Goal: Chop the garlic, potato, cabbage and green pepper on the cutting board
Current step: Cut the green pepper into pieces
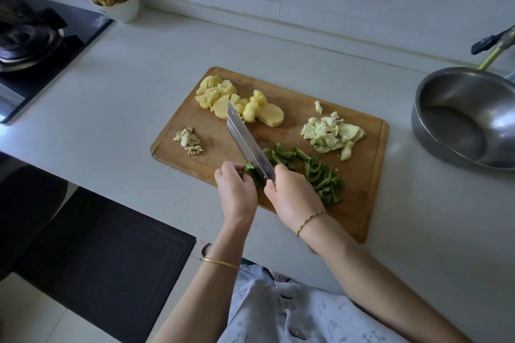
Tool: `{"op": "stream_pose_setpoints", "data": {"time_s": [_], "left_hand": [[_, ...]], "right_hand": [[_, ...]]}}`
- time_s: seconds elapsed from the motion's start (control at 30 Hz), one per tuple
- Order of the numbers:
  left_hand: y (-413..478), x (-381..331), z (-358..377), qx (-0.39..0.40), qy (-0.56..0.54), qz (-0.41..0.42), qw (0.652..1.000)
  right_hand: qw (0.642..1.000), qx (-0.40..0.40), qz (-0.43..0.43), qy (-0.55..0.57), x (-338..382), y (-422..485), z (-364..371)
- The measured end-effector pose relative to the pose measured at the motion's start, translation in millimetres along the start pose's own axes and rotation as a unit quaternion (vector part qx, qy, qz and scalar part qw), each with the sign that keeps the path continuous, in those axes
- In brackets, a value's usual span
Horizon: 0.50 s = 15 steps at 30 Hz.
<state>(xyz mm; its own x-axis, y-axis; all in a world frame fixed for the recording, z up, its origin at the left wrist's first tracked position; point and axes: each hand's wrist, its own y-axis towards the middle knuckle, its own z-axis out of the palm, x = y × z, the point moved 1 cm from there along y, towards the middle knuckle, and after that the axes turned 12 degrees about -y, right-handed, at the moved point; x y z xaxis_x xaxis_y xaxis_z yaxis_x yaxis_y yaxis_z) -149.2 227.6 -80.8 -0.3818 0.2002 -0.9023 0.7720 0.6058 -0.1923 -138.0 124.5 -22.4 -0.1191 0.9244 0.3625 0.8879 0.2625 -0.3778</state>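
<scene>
Four piles of cut food lie on 1 wood board (pixel 306 108): garlic (pixel 189 141) bits at the left, potato (pixel 239 101) chunks at the back, cabbage (pixel 331 133) at the right, green pepper (pixel 323 178) strips at the front. L hand (pixel 237 192) curls round 1 uncut pepper end (pixel 250 171). R hand (pixel 292 198) grips 1 knife (pixel 245 136), blade right beside it. 1 steel bowl (pixel 418 108) sits to the right, 1 white cup (pixel 122 8) w/ noodles back left.
</scene>
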Motion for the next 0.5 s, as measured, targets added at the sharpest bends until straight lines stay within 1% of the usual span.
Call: {"op": "stream_pose_setpoints", "data": {"time_s": [0.1,0.23,0.33,0.4,0.5], "left_hand": [[-2.9,-0.2,-0.1,0.001,0.009,0.01,1.0],[-6.3,-1.1,-0.6,0.006,0.023,0.004,1.0],[-6.4,-2.4,-2.6,0.004,0.006,-0.005,1.0],[0.3,-1.8,-5.6,-0.006,-0.013,-0.015,1.0],[8.2,-2.0,-9.4,-0.003,-0.007,-0.016,1.0]], "right_hand": [[1.0,0.01,0.009,-0.012,4.5,9.0,4.1],[1.0,-0.01,0.022,0.014,5.2,15.4,8.8],[0.998,-0.019,0.024,0.059,-1.6,19.4,9.6],[0.994,-0.018,0.017,0.108,-8.9,18.6,8.8],[0.984,-0.03,0.013,0.177,-16.9,10.4,0.5]]}}
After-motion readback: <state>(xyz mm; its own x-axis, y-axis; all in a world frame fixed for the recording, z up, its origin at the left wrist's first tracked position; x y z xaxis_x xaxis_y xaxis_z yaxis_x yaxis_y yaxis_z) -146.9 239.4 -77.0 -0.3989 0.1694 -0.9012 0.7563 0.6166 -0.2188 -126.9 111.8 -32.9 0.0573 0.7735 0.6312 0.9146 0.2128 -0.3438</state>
